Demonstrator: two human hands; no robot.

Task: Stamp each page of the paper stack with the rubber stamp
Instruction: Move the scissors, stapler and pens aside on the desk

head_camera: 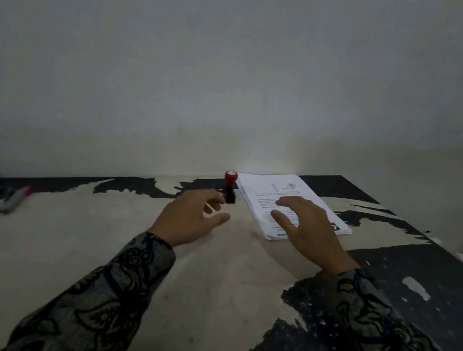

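Up against the wall, the rubber stamp (230, 186) stands upright on the worn table (101, 246), its red knob on top, just beside the left edge of the paper stack (307, 199). Fingers loosely spread and holding nothing, the left hand (188, 219) hovers close to the stamp's black base. Open too, the right hand (304, 230) lies over the near half of the printed top page. Blurred markers (14, 200) lie far left.
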